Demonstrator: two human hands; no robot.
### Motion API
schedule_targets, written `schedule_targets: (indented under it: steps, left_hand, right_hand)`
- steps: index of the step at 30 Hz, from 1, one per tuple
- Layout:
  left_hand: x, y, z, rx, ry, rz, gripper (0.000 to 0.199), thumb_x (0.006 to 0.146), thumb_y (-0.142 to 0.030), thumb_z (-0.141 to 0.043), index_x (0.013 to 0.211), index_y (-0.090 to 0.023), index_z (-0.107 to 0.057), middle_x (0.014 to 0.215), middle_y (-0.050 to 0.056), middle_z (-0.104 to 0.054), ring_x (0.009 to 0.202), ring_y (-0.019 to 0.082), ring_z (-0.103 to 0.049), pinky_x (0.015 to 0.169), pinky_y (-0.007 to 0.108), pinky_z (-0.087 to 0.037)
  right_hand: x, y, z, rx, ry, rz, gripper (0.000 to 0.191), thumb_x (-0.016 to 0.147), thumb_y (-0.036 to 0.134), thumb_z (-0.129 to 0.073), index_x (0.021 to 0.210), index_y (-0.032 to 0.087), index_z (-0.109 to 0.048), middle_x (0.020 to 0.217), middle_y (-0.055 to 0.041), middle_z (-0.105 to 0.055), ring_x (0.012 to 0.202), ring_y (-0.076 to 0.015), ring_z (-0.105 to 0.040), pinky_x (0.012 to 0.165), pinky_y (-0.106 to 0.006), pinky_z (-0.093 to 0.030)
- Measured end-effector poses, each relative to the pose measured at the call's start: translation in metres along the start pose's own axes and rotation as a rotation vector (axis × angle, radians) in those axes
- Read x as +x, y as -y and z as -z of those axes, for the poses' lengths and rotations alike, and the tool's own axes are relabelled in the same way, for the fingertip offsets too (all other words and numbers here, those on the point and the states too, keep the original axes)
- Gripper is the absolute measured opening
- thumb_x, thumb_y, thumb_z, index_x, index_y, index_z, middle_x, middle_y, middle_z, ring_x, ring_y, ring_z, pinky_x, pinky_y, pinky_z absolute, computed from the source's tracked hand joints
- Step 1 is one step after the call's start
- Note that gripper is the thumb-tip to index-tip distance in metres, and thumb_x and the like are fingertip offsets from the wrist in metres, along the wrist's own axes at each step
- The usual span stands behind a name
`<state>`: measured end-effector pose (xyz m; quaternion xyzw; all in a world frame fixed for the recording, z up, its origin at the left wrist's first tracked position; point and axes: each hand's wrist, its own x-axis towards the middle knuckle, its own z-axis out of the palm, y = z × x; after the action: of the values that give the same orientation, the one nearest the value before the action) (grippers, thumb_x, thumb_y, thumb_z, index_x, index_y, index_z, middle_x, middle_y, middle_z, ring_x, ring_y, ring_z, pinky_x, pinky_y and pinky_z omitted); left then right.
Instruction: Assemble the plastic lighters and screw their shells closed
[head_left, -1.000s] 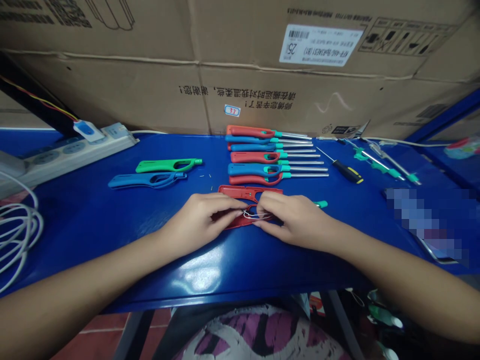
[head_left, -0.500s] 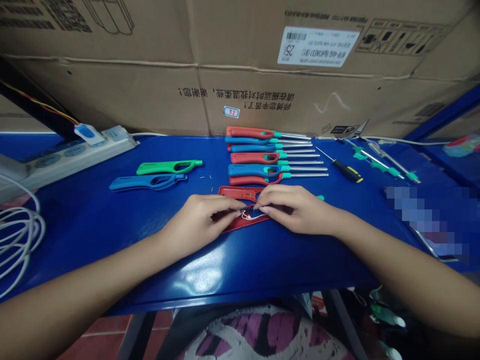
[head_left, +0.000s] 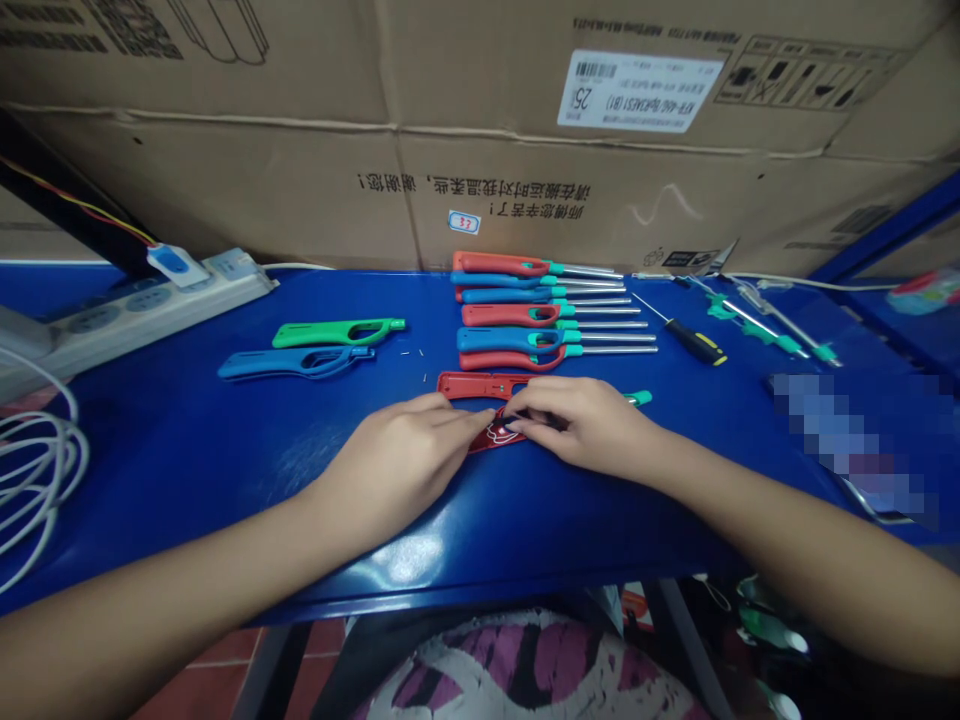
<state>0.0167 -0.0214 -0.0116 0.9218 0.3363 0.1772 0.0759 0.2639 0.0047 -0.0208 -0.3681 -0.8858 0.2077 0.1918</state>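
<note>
Close in front of me lies an opened red lighter half-shell (head_left: pixel 486 440) with thin white wire (head_left: pixel 498 436) and a small dark part (head_left: pixel 510 421) inside its handle area. My left hand (head_left: pixel 409 455) is closed over the left end of this half-shell, fingertips near the wire. Thumb and fingers of my right hand (head_left: pixel 581 418) pinch at the dark part; the palm hides much of the shell's right side. Just behind my fingers rests a second red half-shell (head_left: pixel 476 384), inner side up. A teal tip (head_left: pixel 639 397) shows past my right hand.
Several red and blue long-nosed lighters (head_left: pixel 510 340) lie stacked behind. Left of them are green (head_left: pixel 315 333) and blue (head_left: pixel 274 364) lighter bodies, with small screws nearby. A screwdriver (head_left: pixel 697 342), metal tubes (head_left: pixel 765 325) and a phone (head_left: pixel 847 450) lie right; a power strip (head_left: pixel 112 315) stands left.
My left hand has shifted slightly and now lies flatter over the shell's left end. The white wire sits more bunched within the shell, and my right fingers have moved slightly left.
</note>
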Motion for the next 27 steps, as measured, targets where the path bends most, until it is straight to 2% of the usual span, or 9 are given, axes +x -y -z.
schedule_targets:
  steps: [4,8,17,21,27]
  left_hand:
    - [-0.002,-0.012,0.001,0.077,0.061,0.045,0.034,0.102,-0.022,-0.047,0.127,-0.008,-0.065,0.116,0.014,-0.073,0.100,0.029,-0.065,0.086,0.045,-0.059]
    - [-0.003,-0.017,0.001,0.084,0.096,0.072,0.033,0.101,-0.024,-0.048,0.125,-0.010,-0.065,0.115,0.015,-0.071,0.102,0.029,-0.063,0.088,0.048,-0.058]
    - [-0.003,-0.018,0.002,0.095,0.183,0.137,0.035,0.101,-0.027,-0.048,0.129,-0.013,-0.063,0.116,0.015,-0.061,0.104,0.029,-0.059,0.090,0.047,-0.055]
    - [-0.004,-0.019,0.000,0.144,0.196,0.139,0.037,0.101,-0.028,-0.048,0.132,-0.013,-0.061,0.115,0.016,-0.060,0.102,0.030,-0.059,0.085,0.048,-0.055]
    - [-0.005,-0.016,-0.002,0.187,0.147,0.091,0.034,0.103,-0.023,-0.046,0.131,-0.014,-0.062,0.111,0.014,-0.063,0.099,0.031,-0.058,0.082,0.048,-0.053]
  right_hand:
    - [0.000,-0.001,0.000,-0.008,-0.003,-0.057,0.010,0.093,0.024,-0.065,0.099,0.020,-0.072,0.079,0.0008,-0.067,0.071,-0.0112,-0.060,0.063,-0.023,-0.039]
    - [0.001,0.000,0.001,-0.011,-0.023,-0.071,0.008,0.092,0.024,-0.066,0.094,0.019,-0.072,0.072,0.0017,-0.064,0.065,-0.0100,-0.056,0.060,-0.022,-0.036]
    - [0.001,0.004,0.000,0.014,-0.049,-0.056,0.010,0.092,0.020,-0.065,0.095,0.018,-0.074,0.073,-0.0002,-0.066,0.066,-0.0112,-0.058,0.061,-0.022,-0.040]
    - [0.001,0.004,-0.001,0.034,-0.060,-0.044,0.009,0.092,0.021,-0.065,0.093,0.018,-0.074,0.073,-0.0007,-0.066,0.066,-0.0115,-0.058,0.061,-0.023,-0.041]
    - [0.001,0.003,-0.002,0.003,-0.044,-0.057,0.012,0.094,0.020,-0.062,0.095,0.019,-0.074,0.091,-0.0041,-0.067,0.081,-0.0145,-0.062,0.071,-0.026,-0.046]
